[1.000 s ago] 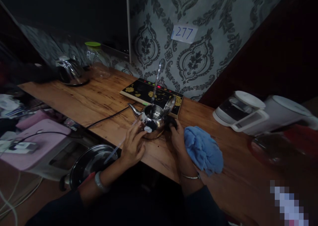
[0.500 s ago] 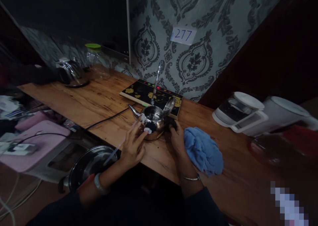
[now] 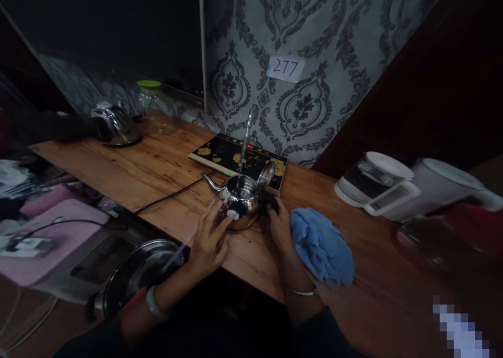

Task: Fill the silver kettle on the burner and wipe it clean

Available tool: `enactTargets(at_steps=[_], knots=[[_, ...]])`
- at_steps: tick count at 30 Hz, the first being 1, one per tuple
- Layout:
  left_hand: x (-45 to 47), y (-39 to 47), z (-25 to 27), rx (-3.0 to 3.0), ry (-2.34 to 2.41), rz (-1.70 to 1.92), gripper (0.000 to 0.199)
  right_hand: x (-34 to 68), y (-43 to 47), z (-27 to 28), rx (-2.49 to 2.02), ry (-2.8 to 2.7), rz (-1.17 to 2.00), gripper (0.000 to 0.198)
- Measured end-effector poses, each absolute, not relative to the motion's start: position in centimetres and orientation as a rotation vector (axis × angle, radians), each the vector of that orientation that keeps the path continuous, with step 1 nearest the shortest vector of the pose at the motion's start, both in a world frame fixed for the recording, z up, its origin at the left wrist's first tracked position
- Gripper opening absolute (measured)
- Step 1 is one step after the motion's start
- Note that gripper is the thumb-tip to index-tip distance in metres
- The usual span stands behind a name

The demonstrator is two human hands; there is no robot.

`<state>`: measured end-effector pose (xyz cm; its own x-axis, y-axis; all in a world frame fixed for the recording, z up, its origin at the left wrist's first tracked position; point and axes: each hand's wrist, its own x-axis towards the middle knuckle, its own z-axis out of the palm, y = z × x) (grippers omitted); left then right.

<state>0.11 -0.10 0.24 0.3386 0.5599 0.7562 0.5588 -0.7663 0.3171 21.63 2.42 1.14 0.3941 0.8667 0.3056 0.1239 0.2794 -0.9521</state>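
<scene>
We see a small steel kettle [image 3: 240,207] near the front edge of the wooden table [image 3: 157,164], just in front of a black tray with gold flowers [image 3: 231,156]. The kettle is shiny, round-bodied and dark inside, with its curved spout [image 3: 209,182] pointing left. Its hinged lid [image 3: 267,173] stands open and tilted back to the right. A thin clear tube [image 3: 244,140] rises from its mouth, leaning slightly right. A small white round tag or sticker [image 3: 232,214] sits on its front side.

Our left hand [image 3: 210,237] rests against the kettle's left front, fingertips touching near the white sticker; the fingers are loosely curled, not clamped. A thin pale stick or straw [image 3: 178,249] runs down-left from under this hand; we cannot tell whether it is gripped. Our right hand [image 3: 280,226] is at the kettle's right side on a dark handle part; the grip is too dark to judge.

A blue cloth [image 3: 322,245] lies just beside the right hand. A black cable [image 3: 173,193] crosses the table to the left of the kettle.
</scene>
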Motion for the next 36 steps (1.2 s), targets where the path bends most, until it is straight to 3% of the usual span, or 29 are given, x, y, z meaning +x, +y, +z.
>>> enactTargets(at_steps=[36], knots=[[0.17, -0.06, 0.51, 2.589, 1.072, 1.464, 0.079, 21.79, 2.64, 0.90, -1.212, -1.064, 0.620, 0.025]])
